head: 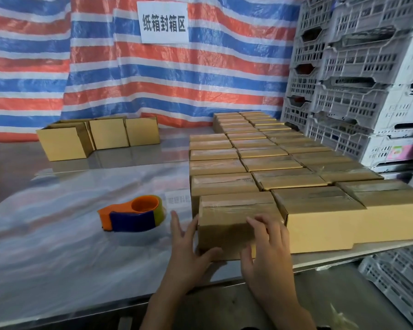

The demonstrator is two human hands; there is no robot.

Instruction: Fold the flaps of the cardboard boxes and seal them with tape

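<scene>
- Left hand (188, 246) is up against the near left corner of the box (236, 210), fingers straight and spread along its left side, thumb stretched across the bottom of the front face, so it's open and pressing rather than grabbing
- right hand (267, 248) lies on the front face of the same box, fingers only lightly bent with the tips near the top edge and the thumb pointing down toward the bottom edge; it's pressing flat too, not curled around anything
- that box sits at the near edge of the tabletop (57, 234), flaps folded shut, with clear tape running across the top and down over the front; it's a bit blurry so I can't make out the tape ends
- it's touching the sealed boxes (272, 158) behind it and on its right; these fill the right half of the tabletop in three tight rows going all the way back, every one taped on top
- tape dispenser (134, 214), orange and dark blue with a roll in it, lies on the tabletop just left of the left hand, not touching it
- far back on the left there's a small bunch of open boxes (98, 136) standing side by side, well apart from the sealed ones
- behind everything hangs a red, white and blue striped tarp (129, 79) with a white sign (163, 22) in Chinese characters stuck on it
- stacked grey plastic crates (355, 67) tower up along the right side, and more sit lower down by the tabletop's right end
</scene>
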